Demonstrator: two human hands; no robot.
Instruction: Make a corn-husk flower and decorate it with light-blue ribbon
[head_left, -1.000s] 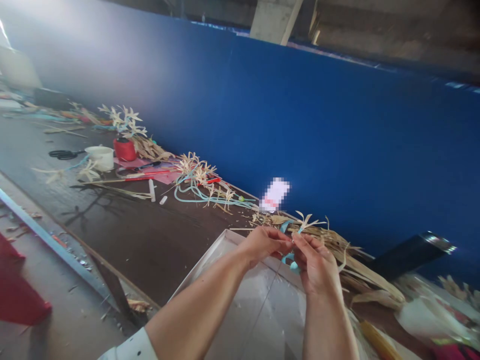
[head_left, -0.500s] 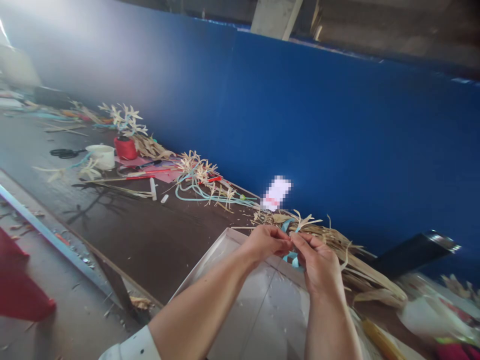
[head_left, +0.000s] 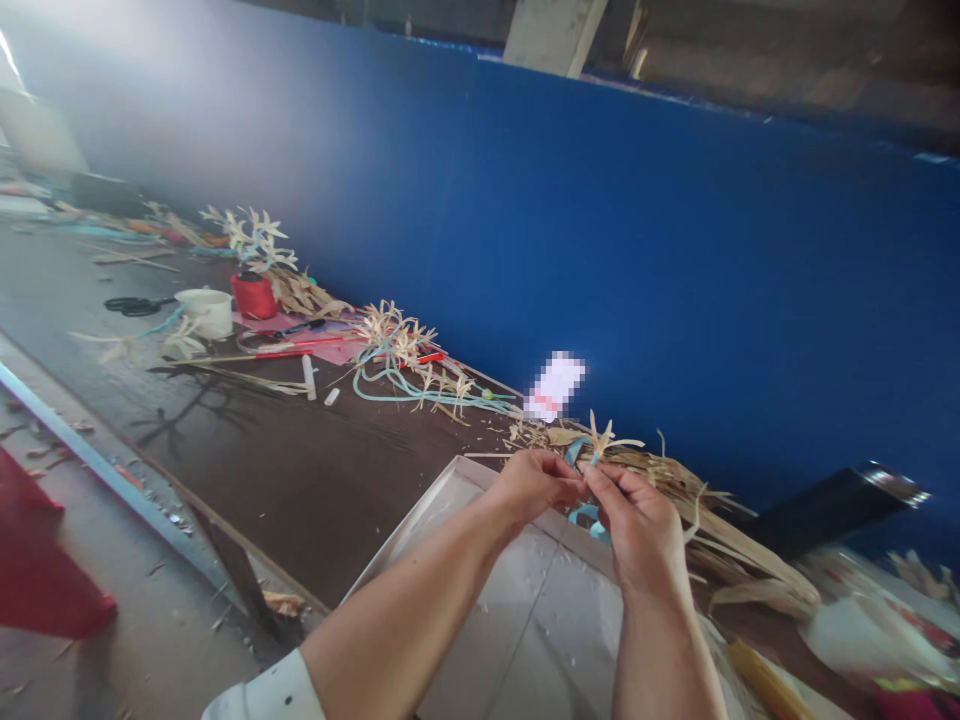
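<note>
My left hand [head_left: 534, 487] and my right hand [head_left: 639, 525] meet fingertip to fingertip above a grey metal tray [head_left: 442, 500]. Both are closed in a pinch on a small straw flower [head_left: 602, 440] with pale pointed petals. A light blue ribbon [head_left: 585, 515] curls out from between the two hands, above and below the fingers. What exactly each finger grips is partly hidden. Just behind the hands lies a heap of dry straw husks [head_left: 712, 520].
A long dark table [head_left: 300, 470] runs along a blue wall [head_left: 600, 250]. Further back lie finished straw flowers with blue stems [head_left: 405, 365], a red spool [head_left: 251, 296], a white cup [head_left: 204, 310], black scissors [head_left: 131, 305] and red-handled tools [head_left: 296, 347]. A dark tube [head_left: 840, 500] lies at right.
The hands have stayed together in the same place, with slight finger movement on the flower and ribbon. The view has shifted a little.
</note>
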